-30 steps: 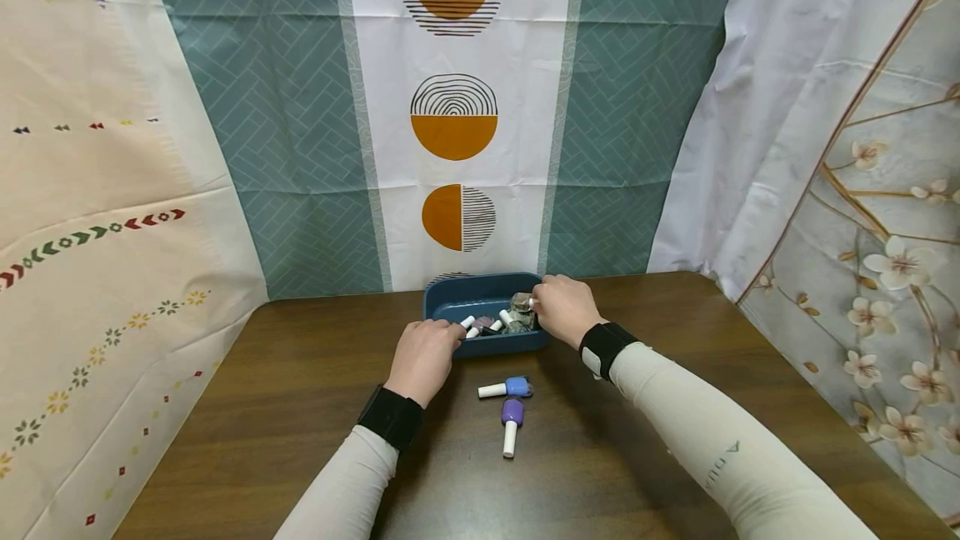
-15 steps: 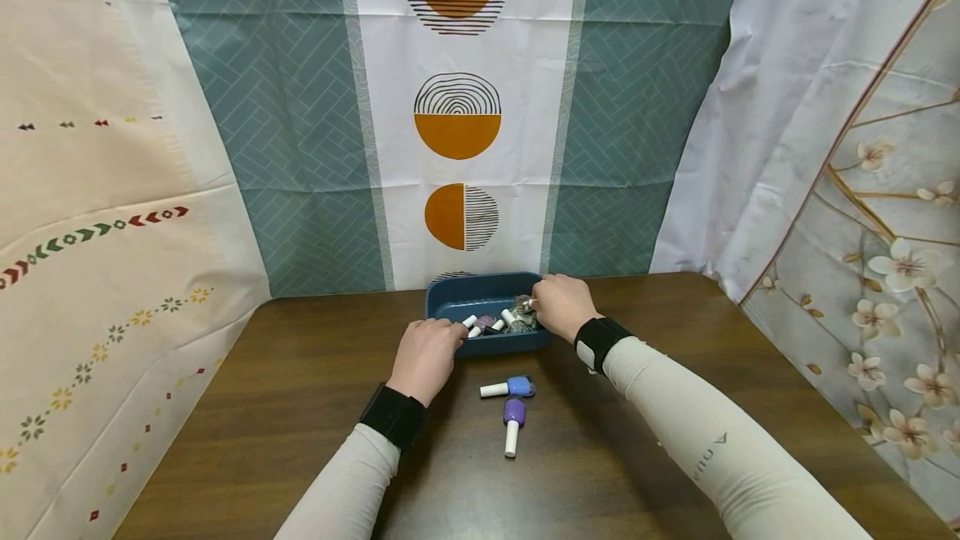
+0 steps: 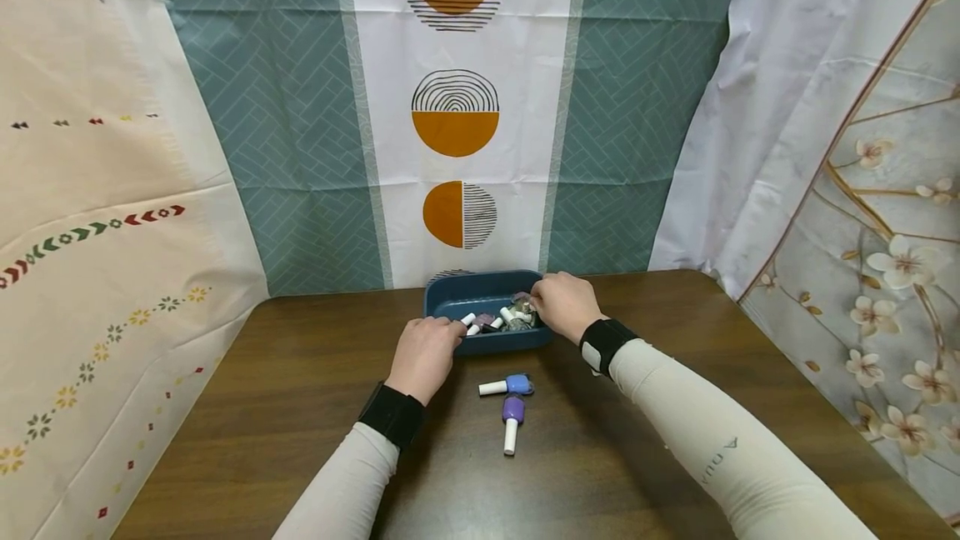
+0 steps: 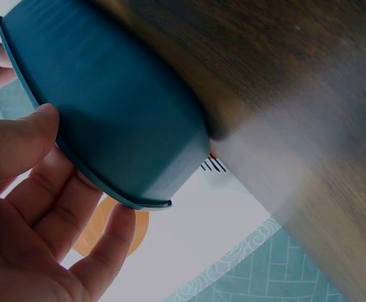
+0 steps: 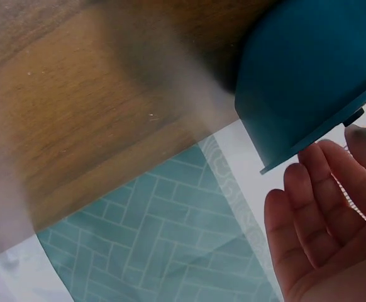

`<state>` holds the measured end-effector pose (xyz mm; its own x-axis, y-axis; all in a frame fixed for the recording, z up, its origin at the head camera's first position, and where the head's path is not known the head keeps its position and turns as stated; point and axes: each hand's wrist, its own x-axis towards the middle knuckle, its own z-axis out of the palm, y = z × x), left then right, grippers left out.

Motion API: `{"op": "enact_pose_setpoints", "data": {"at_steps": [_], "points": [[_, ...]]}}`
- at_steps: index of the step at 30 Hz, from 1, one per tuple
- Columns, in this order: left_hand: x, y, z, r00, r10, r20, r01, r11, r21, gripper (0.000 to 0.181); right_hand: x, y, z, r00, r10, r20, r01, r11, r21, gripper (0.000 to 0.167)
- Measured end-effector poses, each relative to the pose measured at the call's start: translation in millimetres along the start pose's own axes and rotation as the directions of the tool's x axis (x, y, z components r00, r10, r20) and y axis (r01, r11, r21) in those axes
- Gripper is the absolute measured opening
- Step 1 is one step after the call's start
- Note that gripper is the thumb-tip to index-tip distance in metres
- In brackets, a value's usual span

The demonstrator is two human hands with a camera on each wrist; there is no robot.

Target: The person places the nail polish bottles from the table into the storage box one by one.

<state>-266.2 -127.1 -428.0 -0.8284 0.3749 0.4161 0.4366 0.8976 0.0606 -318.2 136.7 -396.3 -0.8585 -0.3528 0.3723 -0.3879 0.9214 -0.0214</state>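
Note:
A dark blue bin stands at the back of the table, with several nail polish bottles heaped in its right part, many white-capped. My left hand grips its left front rim; in the left wrist view the thumb lies against the rim, the other fingers behind it. My right hand reaches over the right end and pinches a bottle, its fingertips largely hidden. In the right wrist view a small dark piece shows by the thumb. A blue bottle and a purple bottle lie in front.
The brown wooden table ends at a hanging patterned curtain just behind the bin. More fabric hangs at the left and right sides.
The bottle at my right fingertips has turned; its white cap no longer points plainly at the hand. Both hands stay at the bin, and the two bottles on the table lie as before.

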Motion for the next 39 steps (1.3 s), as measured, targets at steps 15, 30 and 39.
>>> {"op": "enact_pose_setpoints", "data": {"at_steps": [15, 30, 39], "points": [[0.5, -0.8, 0.5, 1.0, -0.005, 0.004, 0.005, 1.0, -0.007, 0.014, -34.6, 0, -12, 0.995, -0.073, -0.063, 0.078, 0.995, 0.068, 0.049], [-0.3, -1.4, 1.7, 1.0, -0.011, 0.017, 0.011, 1.0, -0.013, 0.015, -75.5, 2, -7, 0.96, -0.254, -0.115, 0.267, 0.956, 0.118, 0.067], [0.3, 0.2, 0.5, 1.0, -0.011, 0.017, 0.011, 1.0, -0.02, 0.015, -88.8, 1, -6, 0.932, -0.335, -0.136, 0.354, 0.923, 0.152, 0.067]]}}
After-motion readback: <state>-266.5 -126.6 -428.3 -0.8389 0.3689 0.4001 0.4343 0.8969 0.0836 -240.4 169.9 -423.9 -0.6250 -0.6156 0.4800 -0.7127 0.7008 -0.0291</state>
